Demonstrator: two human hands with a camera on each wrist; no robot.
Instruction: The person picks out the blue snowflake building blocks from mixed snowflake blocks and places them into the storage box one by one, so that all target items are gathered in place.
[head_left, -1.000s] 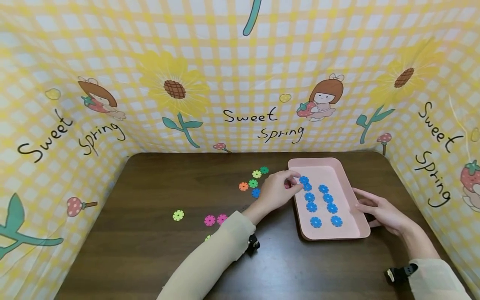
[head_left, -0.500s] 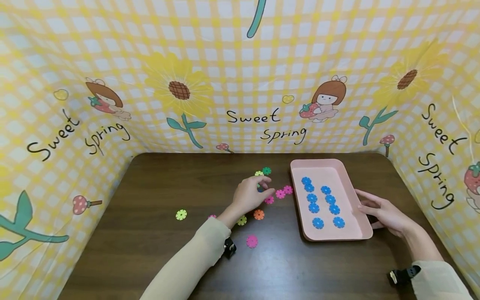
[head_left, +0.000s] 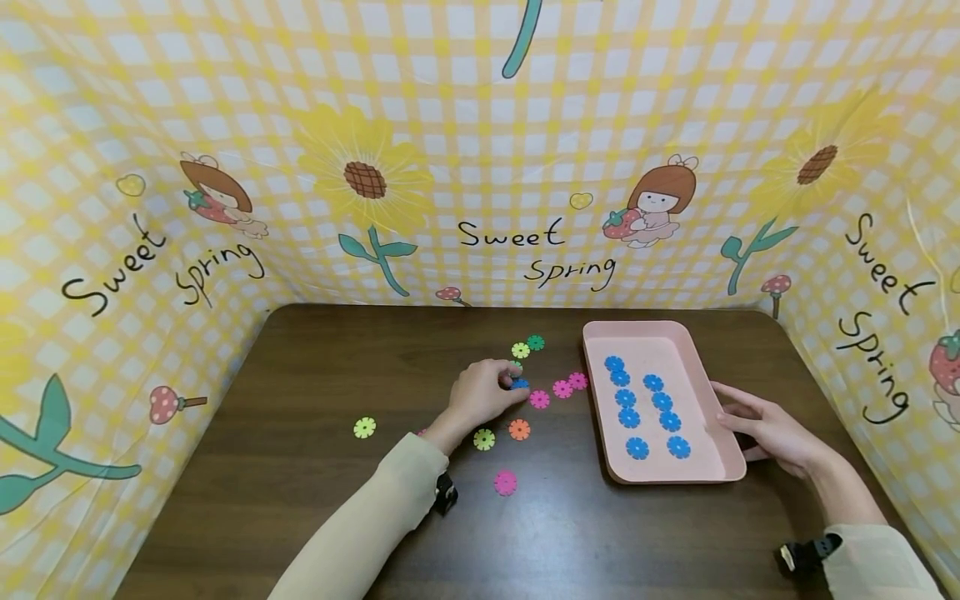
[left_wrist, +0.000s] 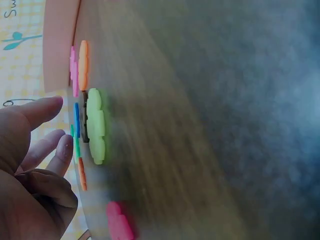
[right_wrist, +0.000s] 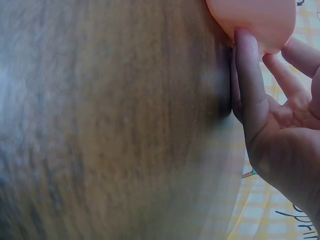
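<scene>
My left hand is low over the table, thumb and fingers parted on either side of a blue flower-shaped disc. In the left wrist view, a gap shows between the thumb and fingers of that hand, and the blue disc lies just beyond them. At the right, my right hand touches the side wall of a pink tray. Extended fingers rest against the tray's outer wall in the right wrist view. Several blue discs lie in two rows inside the tray.
Pink discs lie between the left hand and the tray. Around them are an orange disc, yellow-green discs and a dark green disc. A checked cloth walls the table's back and sides.
My left hand has moved left from the tray's left edge to the blue disc on the table, uncovering several pink and orange discs. The right hand stays at the tray.
</scene>
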